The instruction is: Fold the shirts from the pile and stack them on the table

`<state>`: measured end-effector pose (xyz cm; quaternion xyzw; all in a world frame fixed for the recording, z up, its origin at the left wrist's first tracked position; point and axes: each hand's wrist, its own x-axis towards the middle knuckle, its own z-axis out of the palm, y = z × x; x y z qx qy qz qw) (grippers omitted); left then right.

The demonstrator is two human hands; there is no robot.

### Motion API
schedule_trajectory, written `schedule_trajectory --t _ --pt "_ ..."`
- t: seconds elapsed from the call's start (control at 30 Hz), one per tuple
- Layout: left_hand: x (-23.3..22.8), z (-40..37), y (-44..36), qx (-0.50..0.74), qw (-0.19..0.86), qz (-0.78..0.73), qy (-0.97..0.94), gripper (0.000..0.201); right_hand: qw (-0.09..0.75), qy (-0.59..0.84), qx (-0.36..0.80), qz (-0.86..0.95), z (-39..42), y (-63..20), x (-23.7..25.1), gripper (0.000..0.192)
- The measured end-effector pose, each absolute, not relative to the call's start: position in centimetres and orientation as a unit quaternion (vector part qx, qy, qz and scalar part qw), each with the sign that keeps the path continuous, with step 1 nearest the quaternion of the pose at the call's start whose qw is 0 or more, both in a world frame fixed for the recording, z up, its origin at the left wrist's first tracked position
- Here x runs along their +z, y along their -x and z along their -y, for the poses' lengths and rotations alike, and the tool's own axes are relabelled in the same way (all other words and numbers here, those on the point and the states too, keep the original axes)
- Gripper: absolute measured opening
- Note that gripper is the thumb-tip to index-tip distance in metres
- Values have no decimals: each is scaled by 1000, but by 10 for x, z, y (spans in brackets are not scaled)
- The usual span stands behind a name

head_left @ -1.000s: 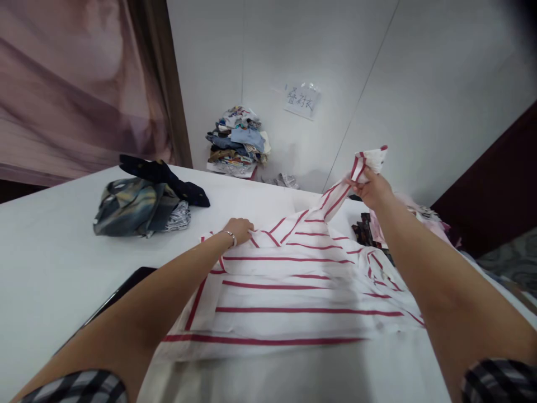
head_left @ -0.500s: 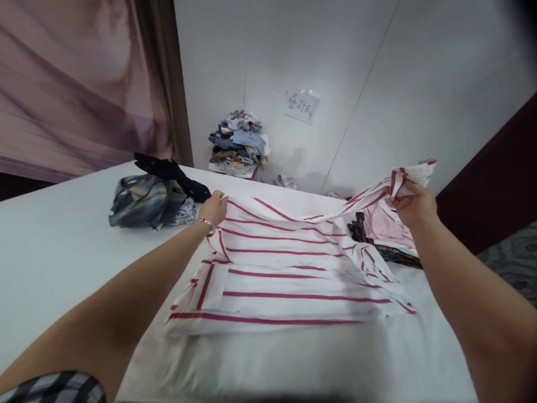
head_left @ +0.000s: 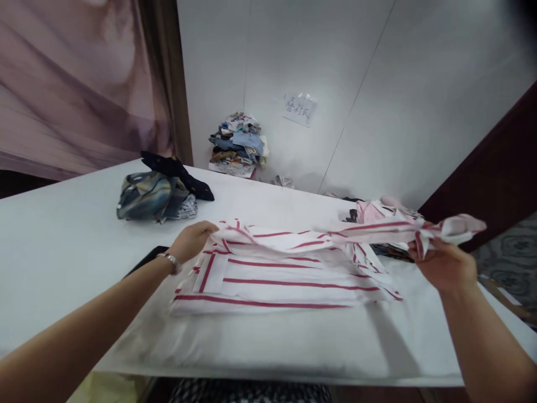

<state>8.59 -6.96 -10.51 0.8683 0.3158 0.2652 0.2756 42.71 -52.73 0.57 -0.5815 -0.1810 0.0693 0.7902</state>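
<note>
A white shirt (head_left: 285,285) with red stripes lies on the table in front of me, its far part lifted and folded back toward me. My left hand (head_left: 195,239), with a bracelet at the wrist, pinches the shirt's far left corner. On the right, my right hand (head_left: 447,263) grips a bunched length of the same shirt, probably a sleeve, stretched out above the table. The loose end of that cloth sticks out past my right fingers. Creased cloth covers the shirt's right side between the two hands.
Dark and patterned folded clothes (head_left: 157,193) lie at the left on the white table (head_left: 62,240). Pink and dark garments (head_left: 373,211) are stacked at the right, partly behind the sleeve. Beyond the far edge stands a tall clothes pile (head_left: 239,143), below a paper sign (head_left: 299,109).
Both hands have come down and nearer to me, bringing the shirt's far edge over its body. My right hand has also moved right, drawing the bunched cloth outward.
</note>
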Motion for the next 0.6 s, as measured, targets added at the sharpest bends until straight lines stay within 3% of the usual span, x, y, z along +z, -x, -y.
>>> schedule_trajectory --t 0.23,0.43,0.53,0.6 --pt "-136 83 -65 170 176 -253 -936 21 683 694 94 207 571 -402 -54 20" --pt "-119 114 -96 237 127 -137 -953 44 642 711 132 254 562 -377 -42 33" --pt "-117 136 -118 176 110 -70 -976 58 615 720 158 280 546 -363 -32 38" --pt "-117 146 -127 114 99 -62 -987 55 593 730 174 291 539 -355 -30 38"
